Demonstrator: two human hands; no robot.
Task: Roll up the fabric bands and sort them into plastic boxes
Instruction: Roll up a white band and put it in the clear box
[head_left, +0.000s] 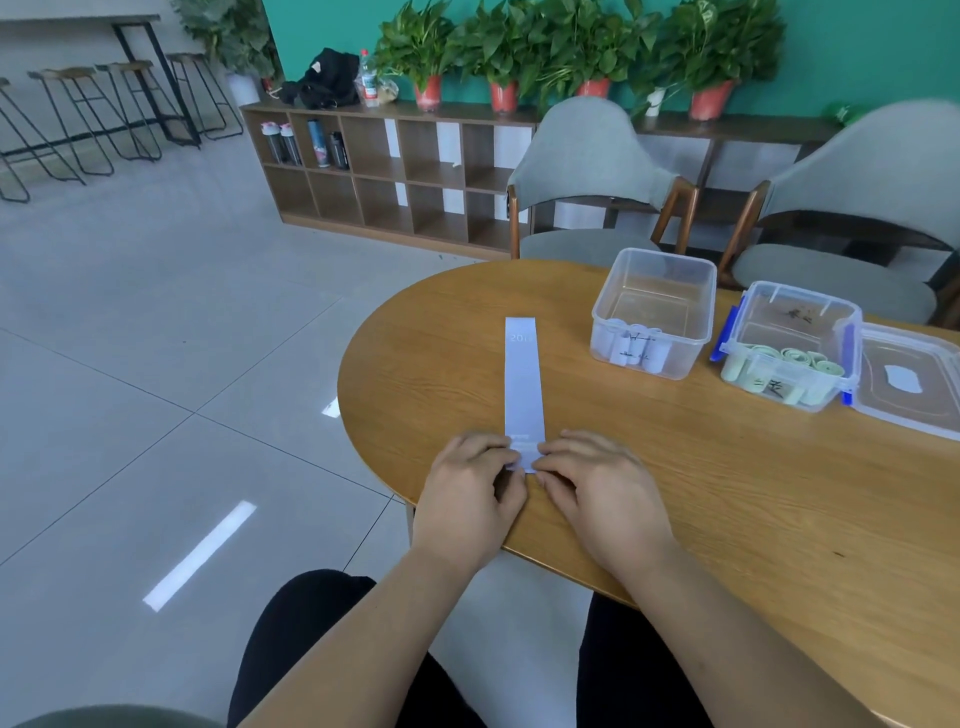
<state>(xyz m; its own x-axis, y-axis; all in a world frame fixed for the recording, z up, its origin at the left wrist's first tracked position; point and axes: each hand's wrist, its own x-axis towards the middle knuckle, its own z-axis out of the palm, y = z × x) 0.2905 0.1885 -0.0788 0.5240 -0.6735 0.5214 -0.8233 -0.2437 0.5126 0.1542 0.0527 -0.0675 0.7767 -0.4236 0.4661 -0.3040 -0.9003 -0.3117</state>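
A long pale lilac fabric band (522, 379) lies flat on the wooden table (675, 493), running away from me. Its near end is curled up between my two hands. My left hand (470, 486) pinches the near end from the left, and my right hand (597, 483) pinches it from the right. A clear plastic box (655, 280) at the back holds several rolled white bands (636, 351). To its right, a blue-clipped clear box (802, 306) holds several rolled pale green bands (779, 371).
A clear lid (909, 379) lies at the table's right edge beside the blue-clipped box. Two grey chairs (587, 171) stand behind the table. The table's rounded left edge is just beside my left hand, with tiled floor beyond.
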